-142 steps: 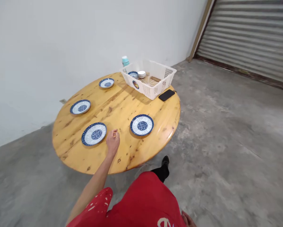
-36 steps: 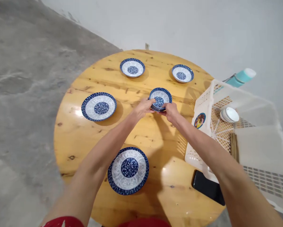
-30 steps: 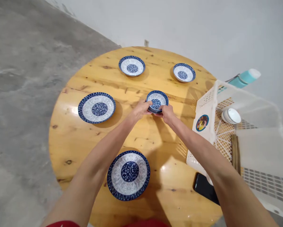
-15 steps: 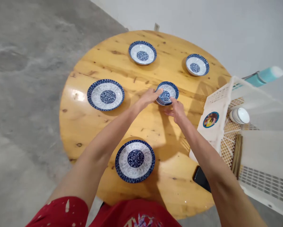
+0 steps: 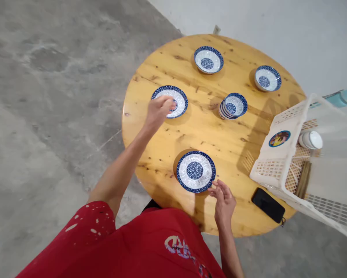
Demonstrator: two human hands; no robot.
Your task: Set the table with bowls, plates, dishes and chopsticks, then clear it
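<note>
My left hand [image 5: 161, 110] hovers over the left blue-and-white plate [image 5: 181, 94], fingers loosely bent and slightly blurred, with nothing seen in them. Beside the right rim of the front plate [image 5: 194, 170], my right hand [image 5: 224, 200] has its fingers apart and holds nothing. Its fingertips are close to that rim; whether they touch I cannot tell. A nested stack of small patterned bowls [image 5: 233, 105] stands on the table near its middle, tilted in view, away from both hands.
On the round wooden table [image 5: 161, 154] also sit a far dish [image 5: 209, 60] and a right-hand bowl [image 5: 268, 78]. A white plastic basket [image 5: 268, 168] at the right holds white cups [image 5: 311, 139] and brown sticks [image 5: 303, 179]. A black phone [image 5: 268, 204] lies near the front right edge.
Both hands have let go of the small bowl stack, which stays standing on the table. My left hand moved left over the left plate; my right hand came back beside the front plate. The view shifted left.
</note>
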